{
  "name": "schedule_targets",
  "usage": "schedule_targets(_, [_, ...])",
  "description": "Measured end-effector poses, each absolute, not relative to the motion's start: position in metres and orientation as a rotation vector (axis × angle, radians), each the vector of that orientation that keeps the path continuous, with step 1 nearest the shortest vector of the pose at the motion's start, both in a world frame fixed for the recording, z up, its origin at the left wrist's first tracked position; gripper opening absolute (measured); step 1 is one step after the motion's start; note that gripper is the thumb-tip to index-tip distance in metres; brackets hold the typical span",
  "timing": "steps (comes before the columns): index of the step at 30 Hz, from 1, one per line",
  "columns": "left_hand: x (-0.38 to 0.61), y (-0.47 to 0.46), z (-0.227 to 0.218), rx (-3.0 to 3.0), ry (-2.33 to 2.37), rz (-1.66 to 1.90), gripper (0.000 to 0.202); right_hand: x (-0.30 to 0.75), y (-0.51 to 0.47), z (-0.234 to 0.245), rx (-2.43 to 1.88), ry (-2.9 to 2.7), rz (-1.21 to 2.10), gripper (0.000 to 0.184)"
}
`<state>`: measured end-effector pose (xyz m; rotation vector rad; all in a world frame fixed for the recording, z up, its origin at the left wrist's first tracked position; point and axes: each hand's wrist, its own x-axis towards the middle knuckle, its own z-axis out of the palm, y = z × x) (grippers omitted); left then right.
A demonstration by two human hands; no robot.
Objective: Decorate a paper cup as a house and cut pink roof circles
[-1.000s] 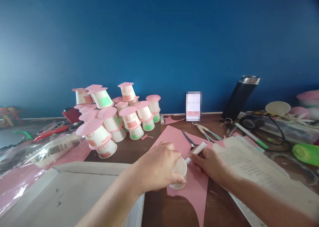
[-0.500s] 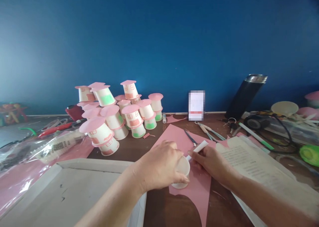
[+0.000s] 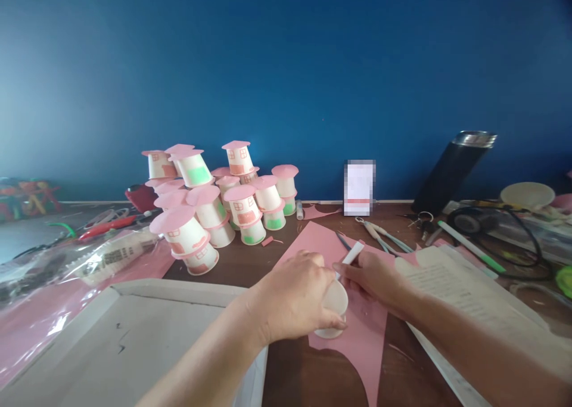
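My left hand (image 3: 292, 297) is closed over an upturned white paper cup (image 3: 333, 314), pressing it down on a sheet of pink paper (image 3: 357, 335). My right hand (image 3: 375, 276) grips a white pen (image 3: 353, 255) with its tip at the cup's far side, right where the cup meets the paper. Both hands touch the cup at the middle of the brown desk.
A heap of cup houses with pink roofs (image 3: 214, 207) stands at the back left. A white tray (image 3: 147, 335) lies near left, printed pages (image 3: 465, 300) on the right. Scissors (image 3: 379, 234), a green pen (image 3: 471, 252), a black flask (image 3: 451, 171), cables and a blue wall lie behind.
The view has shifted, so everything sits slightly further right. My right hand has brought the pen closer round the cup's far side; my left hand keeps its hold.
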<state>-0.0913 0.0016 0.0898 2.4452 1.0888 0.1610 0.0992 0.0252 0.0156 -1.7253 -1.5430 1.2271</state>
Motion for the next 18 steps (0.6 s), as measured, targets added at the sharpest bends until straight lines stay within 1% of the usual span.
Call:
schedule_targets(5, [-0.092, 0.001, 0.09, 2.438, 1.104, 0.168, 0.03, 0.095, 0.034, 0.02, -1.712, -1.562, 1.292, 0.039])
schedule_targets(18, [-0.093, 0.002, 0.09, 2.441, 1.092, 0.147, 0.029, 0.077, 0.042, 0.034, -1.73, -1.6, 1.401, 0.039])
